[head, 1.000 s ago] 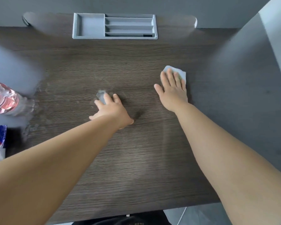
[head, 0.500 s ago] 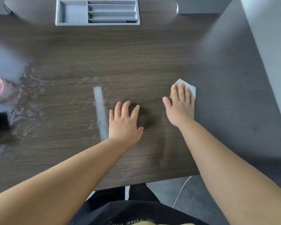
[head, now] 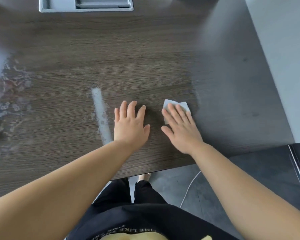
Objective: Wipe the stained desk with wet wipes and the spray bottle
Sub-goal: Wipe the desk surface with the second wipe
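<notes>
Risk, in the head view, lies mostly in coverage. The right hand lies flat with straight fingers, pressing the wipe onto the desk near its right side. The pale streak sits just beyond the left hand, which rests flat on the wood and holds nothing. Strokes kept to the right would likely leave that streak, and the blotchy wet film further left, to dry into marks. Only flat pressure pins the wipe, so a quick pull could bunch it or let it slip free. The spray bottle cannot be made out; a blur at the left edge may be it, and a careless sweep there might knock it.
</notes>
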Tool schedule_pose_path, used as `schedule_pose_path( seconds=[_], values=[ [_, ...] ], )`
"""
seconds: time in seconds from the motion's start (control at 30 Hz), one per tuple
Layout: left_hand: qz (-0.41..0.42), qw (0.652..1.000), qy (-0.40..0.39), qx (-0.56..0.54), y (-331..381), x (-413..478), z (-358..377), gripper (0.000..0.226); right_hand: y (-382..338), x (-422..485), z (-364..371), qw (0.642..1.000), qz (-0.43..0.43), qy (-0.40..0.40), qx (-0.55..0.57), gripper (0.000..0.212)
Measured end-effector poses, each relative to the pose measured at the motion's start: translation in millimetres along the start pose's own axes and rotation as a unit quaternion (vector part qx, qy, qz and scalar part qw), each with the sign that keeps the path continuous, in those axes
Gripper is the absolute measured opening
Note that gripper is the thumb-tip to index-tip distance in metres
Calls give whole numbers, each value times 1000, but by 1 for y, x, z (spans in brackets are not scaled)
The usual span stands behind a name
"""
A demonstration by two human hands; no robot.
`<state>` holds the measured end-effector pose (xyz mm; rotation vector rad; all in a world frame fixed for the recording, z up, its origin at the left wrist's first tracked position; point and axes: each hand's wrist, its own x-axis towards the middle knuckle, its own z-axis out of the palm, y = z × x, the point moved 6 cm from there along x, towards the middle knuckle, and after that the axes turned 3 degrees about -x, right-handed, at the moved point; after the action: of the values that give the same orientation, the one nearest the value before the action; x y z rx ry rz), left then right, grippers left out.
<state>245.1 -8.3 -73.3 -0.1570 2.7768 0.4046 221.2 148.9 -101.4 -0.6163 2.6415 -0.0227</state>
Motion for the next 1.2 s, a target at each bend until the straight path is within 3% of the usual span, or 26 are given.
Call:
schedule_pose_path(
  seconds=[0.17,0.27,0.33,0.4,0.5,0.57,0.63,0.7,0.87,0.93,1.07,1.13,1.2],
  values=[
    [38,999,-2,11,22,-24,14,62,26,-25,13,985,162,23,50,65],
    [43,999,-24,18,25,-28,22,60,-17,-45,27,996,58,22,59,79],
    [55,998,-36,22,22,-28,24,58,-11,-55,30,998,-5,53,37,76],
    [63,997,-37,15,19,-29,24,56,18,-61,28,994,43,89,36,69],
    [61,998,-11,2,15,-31,23,58,31,-67,32,981,161,85,73,75],
    [52,999,11,-8,13,-36,24,63,-2,-69,32,985,128,75,89,79],
    [44,998,37,-16,11,-42,27,64,-27,-75,39,996,16,67,59,75],
    [31,998,56,-15,6,-49,28,60,-20,-81,42,996,-35,81,28,67],
    [-10,999,28,-29,6,-51,27,57,29,-97,46,983,132,102,70,71],
    [-17,998,33,-44,7,-49,22,55,0,-99,47,988,105,82,74,75],
    [-26,995,20,-97,-4,-55,17,50,-36,-98,54,997,-51,59,20,68],
    [-35,993,32,-109,-19,-64,13,49,-21,-94,51,996,-39,77,11,66],
    [-54,992,44,-103,-37,-75,11,48,-9,-95,49,994,49,81,52,71]
  ],
)
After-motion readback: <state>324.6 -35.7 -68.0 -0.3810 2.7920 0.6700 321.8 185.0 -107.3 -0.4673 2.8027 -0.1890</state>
